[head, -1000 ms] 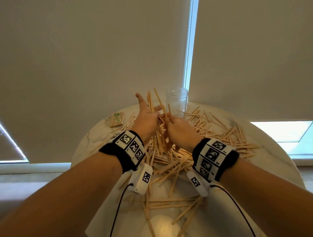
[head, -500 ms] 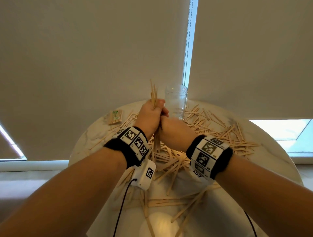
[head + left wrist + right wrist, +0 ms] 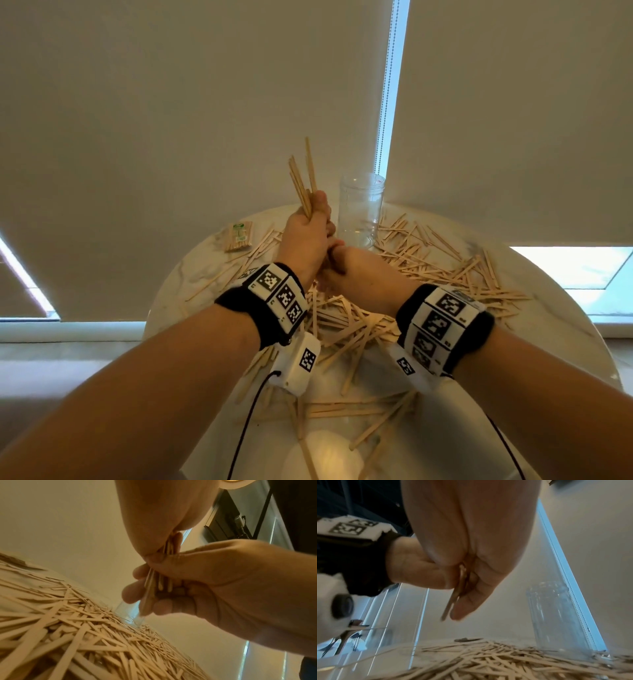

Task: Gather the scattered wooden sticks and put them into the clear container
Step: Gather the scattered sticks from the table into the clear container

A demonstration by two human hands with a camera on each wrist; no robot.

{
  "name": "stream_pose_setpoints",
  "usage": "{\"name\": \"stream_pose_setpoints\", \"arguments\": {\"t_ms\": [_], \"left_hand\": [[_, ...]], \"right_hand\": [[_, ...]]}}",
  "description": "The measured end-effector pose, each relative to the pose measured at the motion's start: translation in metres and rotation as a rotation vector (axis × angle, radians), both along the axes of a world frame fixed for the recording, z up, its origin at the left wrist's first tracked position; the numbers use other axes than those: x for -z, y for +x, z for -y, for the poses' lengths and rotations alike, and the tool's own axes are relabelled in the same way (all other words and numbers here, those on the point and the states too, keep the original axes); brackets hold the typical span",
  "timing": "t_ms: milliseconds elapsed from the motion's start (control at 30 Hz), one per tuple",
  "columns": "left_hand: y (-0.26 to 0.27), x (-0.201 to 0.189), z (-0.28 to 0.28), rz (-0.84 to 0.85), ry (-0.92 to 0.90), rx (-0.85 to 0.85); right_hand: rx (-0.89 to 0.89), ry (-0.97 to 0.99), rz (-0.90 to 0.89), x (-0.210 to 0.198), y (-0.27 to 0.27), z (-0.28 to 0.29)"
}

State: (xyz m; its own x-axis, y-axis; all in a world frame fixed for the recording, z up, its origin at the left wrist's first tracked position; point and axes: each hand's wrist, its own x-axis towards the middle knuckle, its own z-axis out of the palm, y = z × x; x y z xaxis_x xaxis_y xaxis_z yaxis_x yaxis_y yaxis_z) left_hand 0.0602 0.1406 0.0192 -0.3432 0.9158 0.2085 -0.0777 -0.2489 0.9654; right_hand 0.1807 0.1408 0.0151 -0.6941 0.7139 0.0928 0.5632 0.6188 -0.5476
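Note:
Many flat wooden sticks [image 3: 428, 270] lie scattered over a round marble table [image 3: 191, 274]. The clear container [image 3: 361, 209] stands upright at the table's far side, with no sticks seen in it. My left hand [image 3: 308, 236] grips an upright bundle of sticks [image 3: 301, 181] just left of the container. My right hand [image 3: 349, 270] sits directly below the left and holds the bundle's lower part. In the left wrist view the right hand's fingers [image 3: 137, 595] curl round the stick ends [image 3: 154, 585]. In the right wrist view the bundle's ends [image 3: 452, 600] hang above the pile.
A wrapped pack of sticks [image 3: 238, 236] lies at the table's far left. Closed roller blinds hang behind the table, with a bead chain [image 3: 387, 85] right behind the container. Loose sticks [image 3: 359, 407] also lie near the table's front edge.
The splayed sticks were squeezed into one tight bundle as both hands closed round it. The bundle has since risen off the pile and leans slightly left.

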Motion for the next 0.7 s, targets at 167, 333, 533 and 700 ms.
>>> {"name": "stream_pose_setpoints", "arguments": {"t_ms": [167,333,533,700], "left_hand": [[-0.022,0.002,0.002,-0.208,-0.157,-0.046],[-0.009,0.005,0.011,-0.620,-0.266,0.129],[0.005,-0.007,0.011,-1.013,-0.278,0.174],[-0.005,-0.005,0.015,-0.820,-0.275,0.284]], "right_hand": [[0.266,0.140,-0.042,-0.032,0.020,-0.018],[0.346,0.299,-0.356,-0.084,0.019,-0.030],[0.138,0.688,0.537,-0.054,-0.005,-0.014],[0.137,0.601,0.435,-0.032,0.007,-0.020]]}}
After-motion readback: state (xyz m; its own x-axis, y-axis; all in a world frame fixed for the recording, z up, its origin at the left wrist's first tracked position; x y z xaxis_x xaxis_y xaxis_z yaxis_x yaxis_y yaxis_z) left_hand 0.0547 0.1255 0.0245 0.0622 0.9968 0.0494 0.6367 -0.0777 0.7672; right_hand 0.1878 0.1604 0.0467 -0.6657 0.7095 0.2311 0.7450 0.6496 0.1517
